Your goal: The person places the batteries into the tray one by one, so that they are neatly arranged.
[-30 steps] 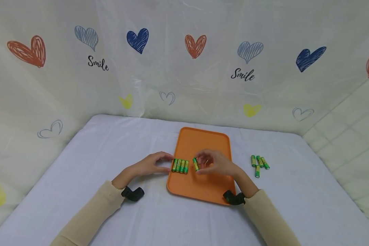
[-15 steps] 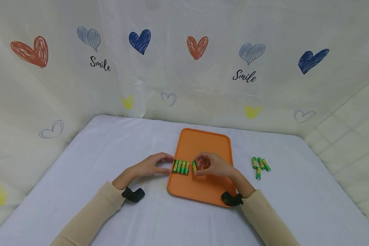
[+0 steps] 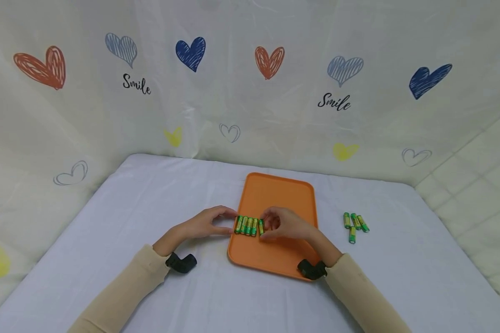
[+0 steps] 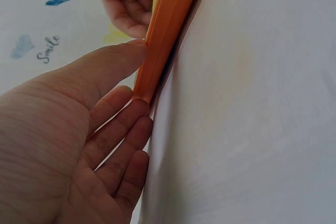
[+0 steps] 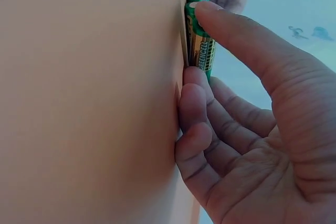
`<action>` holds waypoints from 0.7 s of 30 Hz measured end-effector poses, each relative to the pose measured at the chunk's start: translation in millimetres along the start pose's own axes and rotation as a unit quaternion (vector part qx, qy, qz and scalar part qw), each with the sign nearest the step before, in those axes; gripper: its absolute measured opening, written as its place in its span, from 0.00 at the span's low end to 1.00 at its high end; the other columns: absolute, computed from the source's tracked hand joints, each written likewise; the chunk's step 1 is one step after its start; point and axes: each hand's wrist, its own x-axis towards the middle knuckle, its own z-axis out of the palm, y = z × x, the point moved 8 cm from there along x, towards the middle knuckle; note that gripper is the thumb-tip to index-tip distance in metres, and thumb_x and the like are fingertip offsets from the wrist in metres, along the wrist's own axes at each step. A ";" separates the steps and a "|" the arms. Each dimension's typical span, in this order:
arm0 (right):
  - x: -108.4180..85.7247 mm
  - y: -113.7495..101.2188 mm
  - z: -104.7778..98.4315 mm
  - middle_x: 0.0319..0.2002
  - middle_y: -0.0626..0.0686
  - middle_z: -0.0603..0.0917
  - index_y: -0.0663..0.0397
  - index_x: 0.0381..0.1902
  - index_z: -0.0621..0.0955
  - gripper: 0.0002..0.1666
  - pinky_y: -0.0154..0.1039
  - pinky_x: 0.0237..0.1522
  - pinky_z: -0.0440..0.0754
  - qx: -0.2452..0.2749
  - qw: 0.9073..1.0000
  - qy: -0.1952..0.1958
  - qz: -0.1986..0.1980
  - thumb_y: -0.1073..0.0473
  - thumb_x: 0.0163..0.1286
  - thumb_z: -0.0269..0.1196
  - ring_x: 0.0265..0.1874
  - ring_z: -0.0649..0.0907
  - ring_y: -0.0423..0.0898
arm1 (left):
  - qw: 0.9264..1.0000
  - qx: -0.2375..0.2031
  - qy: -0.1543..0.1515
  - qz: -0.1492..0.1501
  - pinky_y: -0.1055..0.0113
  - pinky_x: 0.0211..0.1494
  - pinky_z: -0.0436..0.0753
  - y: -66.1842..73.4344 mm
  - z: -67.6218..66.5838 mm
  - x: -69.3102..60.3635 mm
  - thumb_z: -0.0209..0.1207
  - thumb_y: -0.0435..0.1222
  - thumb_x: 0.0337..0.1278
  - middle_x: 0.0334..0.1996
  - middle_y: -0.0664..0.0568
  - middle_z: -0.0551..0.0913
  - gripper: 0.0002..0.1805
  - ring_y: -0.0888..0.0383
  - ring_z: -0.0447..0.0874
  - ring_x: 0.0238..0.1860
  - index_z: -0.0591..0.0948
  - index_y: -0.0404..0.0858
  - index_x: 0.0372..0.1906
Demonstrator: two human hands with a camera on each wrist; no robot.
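Note:
In the head view, a row of several green-and-gold batteries (image 3: 246, 225) lies side by side near the left edge of the orange tray (image 3: 275, 259). My right hand (image 3: 286, 225) pinches another battery (image 3: 261, 227) by its ends, thumb at the near end, just right of that row. The right wrist view shows this battery (image 5: 201, 51) between thumb and fingers, its other fingers lying low against the tray. My left hand (image 3: 205, 224) is at the tray's left rim, thumb and fingers spread; in the left wrist view its fingertips (image 4: 140, 107) touch the rim.
Several loose batteries (image 3: 355, 223) lie on the white tablecloth (image 3: 400, 259) to the right of the tray. A white sheet (image 3: 291, 115) printed with hearts hangs behind the table. Black wrist devices (image 3: 181, 262) sit on both wrists.
My right hand has moved left with the pinched battery, bringing it from a clear gap to close beside the row. The left hand stays at the tray's left rim.

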 end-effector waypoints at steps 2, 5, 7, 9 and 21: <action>0.6 -0.4 0.6 0.33 0.53 0.81 0.62 0.49 0.77 0.26 0.33 0.35 0.78 -0.001 1.000 0.000 0.001 0.57 0.57 0.74 0.31 0.78 0.45 | 1.000 -0.001 -0.001 -0.002 0.48 0.68 0.66 0.1 0.1 -0.1 0.66 0.42 0.60 0.60 0.50 0.77 0.28 0.51 0.72 0.63 0.74 0.39 0.63; 1.1 0.1 0.7 0.34 0.53 0.82 0.62 0.49 0.77 0.25 0.33 0.35 0.78 0.002 1.000 0.003 0.004 0.58 0.57 0.74 0.31 0.78 0.45 | 1.000 -0.001 -0.001 -0.006 0.49 0.68 0.66 0.2 0.3 0.1 0.66 0.42 0.59 0.60 0.51 0.77 0.28 0.52 0.71 0.63 0.74 0.39 0.63; 1.2 0.7 0.6 0.34 0.53 0.82 0.62 0.49 0.77 0.25 0.33 0.35 0.78 0.007 1.000 0.006 0.006 0.58 0.58 0.74 0.31 0.78 0.45 | 1.000 0.000 -0.002 -0.007 0.50 0.68 0.66 0.4 0.5 0.5 0.66 0.42 0.59 0.60 0.51 0.77 0.28 0.52 0.71 0.63 0.74 0.40 0.63; 1.4 1.2 0.4 0.34 0.53 0.82 0.62 0.50 0.77 0.25 0.33 0.35 0.78 0.009 1.000 0.008 0.007 0.59 0.58 0.74 0.32 0.78 0.46 | 1.000 0.001 -0.003 -0.006 0.50 0.68 0.66 0.5 0.5 1.0 0.66 0.42 0.59 0.60 0.51 0.77 0.28 0.52 0.71 0.63 0.74 0.39 0.63; 1.2 2.6 1.2 0.34 0.54 0.82 0.64 0.52 0.77 0.26 0.32 0.33 0.77 0.026 1.000 0.001 0.007 0.60 0.59 0.72 0.31 0.78 0.46 | 1.000 0.009 -0.001 -0.003 0.51 0.67 0.68 -1.8 0.9 0.6 0.66 0.43 0.59 0.60 0.52 0.77 0.28 0.53 0.72 0.62 0.75 0.40 0.63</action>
